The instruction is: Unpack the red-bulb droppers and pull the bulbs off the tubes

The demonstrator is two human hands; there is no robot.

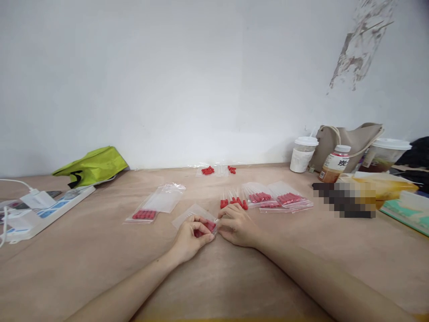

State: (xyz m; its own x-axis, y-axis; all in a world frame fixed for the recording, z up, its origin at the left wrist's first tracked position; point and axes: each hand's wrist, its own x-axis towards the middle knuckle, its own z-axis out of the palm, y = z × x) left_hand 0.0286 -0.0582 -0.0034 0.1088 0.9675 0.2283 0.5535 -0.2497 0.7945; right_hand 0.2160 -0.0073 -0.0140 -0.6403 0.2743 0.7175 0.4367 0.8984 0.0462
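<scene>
Between my hands lies a small clear zip bag (186, 215) holding several red-ended pieces (210, 225). My left hand (188, 238) pinches the bag's near edge between thumb and fingers. At the bag's right end my right hand (238, 226) is closed with its fingertips on the edge; the exact grip is partly hidden. Just beyond the right hand are several loose thin clear pieces with red ends (234, 203). Filled zip bags (290, 199) overlap to their right. On the left, a bag with red-ended pieces (144, 215) lies partly under clear bags (167, 197).
More red pieces (208, 170) lie on clear plastic by the wall. At left are a power strip (63, 206) with chargers and a green bag (95, 165). A lidded cup (301, 154), a drink bottle (334, 164), a beige bag (360, 138) and packets (407, 209) stand at right.
</scene>
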